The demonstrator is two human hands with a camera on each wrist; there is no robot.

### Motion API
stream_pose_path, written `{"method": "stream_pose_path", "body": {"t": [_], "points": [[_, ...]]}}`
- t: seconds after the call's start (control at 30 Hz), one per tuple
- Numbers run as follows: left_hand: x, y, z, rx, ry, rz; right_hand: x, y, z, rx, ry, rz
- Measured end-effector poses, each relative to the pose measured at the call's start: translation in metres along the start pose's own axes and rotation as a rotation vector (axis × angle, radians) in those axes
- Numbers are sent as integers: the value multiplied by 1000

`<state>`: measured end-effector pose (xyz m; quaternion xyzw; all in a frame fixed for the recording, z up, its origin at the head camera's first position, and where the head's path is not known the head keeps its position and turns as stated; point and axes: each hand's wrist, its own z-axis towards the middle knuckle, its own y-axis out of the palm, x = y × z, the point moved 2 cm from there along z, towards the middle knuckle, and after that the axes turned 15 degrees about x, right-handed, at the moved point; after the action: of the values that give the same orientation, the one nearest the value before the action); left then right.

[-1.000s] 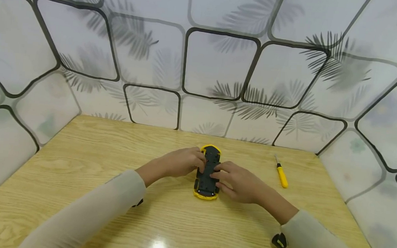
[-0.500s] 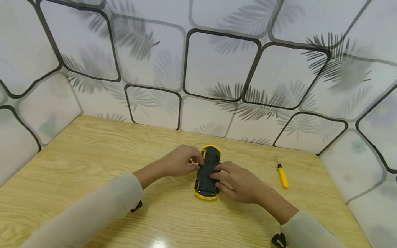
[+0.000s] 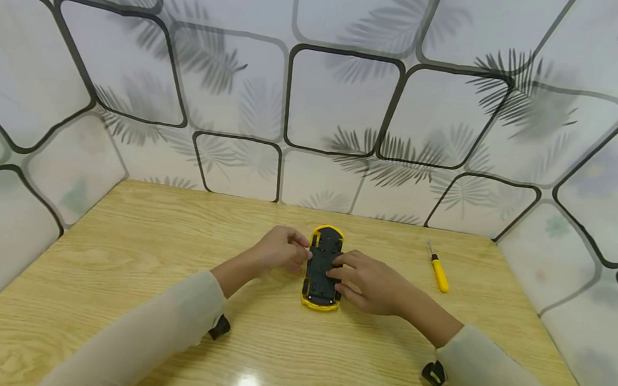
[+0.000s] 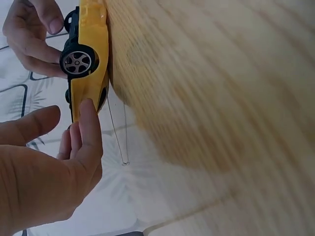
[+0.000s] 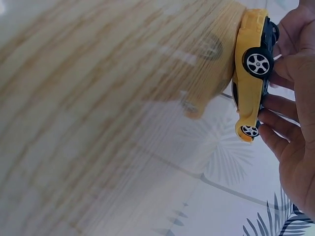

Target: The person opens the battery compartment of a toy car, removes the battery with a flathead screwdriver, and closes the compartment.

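A yellow toy car (image 3: 322,280) lies upside down on the table, its black underside facing up. At its left edge is my left hand (image 3: 278,250); in the left wrist view the index finger (image 4: 90,120) touches the yellow body near one end, with the thumb held apart. My right hand (image 3: 375,286) rests its fingertips on the underside from the right. In the right wrist view, the right fingers (image 5: 280,105) press against the black base beside the wheels (image 5: 258,64). The car's roof is hidden against the table.
A screwdriver (image 3: 439,277) with a yellow handle lies to the right of the car. The wood-grain table (image 3: 255,345) meets patterned walls (image 3: 341,111) at the back and sides. In the left wrist view, a thin wire-like line (image 4: 116,135) extends beyond the car.
My left hand has drawn back leftward from the car's underside to its left edge, and its fingers have shifted. The right hand and the toy car have stayed in place.
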<state>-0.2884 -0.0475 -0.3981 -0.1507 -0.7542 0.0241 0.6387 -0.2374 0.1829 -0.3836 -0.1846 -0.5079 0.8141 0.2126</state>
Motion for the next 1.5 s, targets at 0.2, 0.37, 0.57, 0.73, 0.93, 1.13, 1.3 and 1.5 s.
{"method": "stream_pose_path", "body": {"t": [0.2,0.37,0.57,0.73,0.93,1.13,1.3,1.5], "points": [[1,2,0,10,-137,-86,-1,-1,0,-7,9,3],[0,7,2,-16,-215,-145,0,-1,0,-21,17,-2],[-2,10,5,-61,-257,-130,1,0,0,-39,24,-6],[-7,10,10,-98,-270,-148,2,0,1,-38,20,-4],[-9,7,12,-144,-279,-175,1,-1,2,-33,22,5],[-9,5,12,-163,-274,-180,5,-3,4,15,53,7],[-9,5,11,-168,-276,-189,14,-2,10,85,86,1],[-9,5,11,-164,-268,-183,23,0,19,73,209,9]]}}
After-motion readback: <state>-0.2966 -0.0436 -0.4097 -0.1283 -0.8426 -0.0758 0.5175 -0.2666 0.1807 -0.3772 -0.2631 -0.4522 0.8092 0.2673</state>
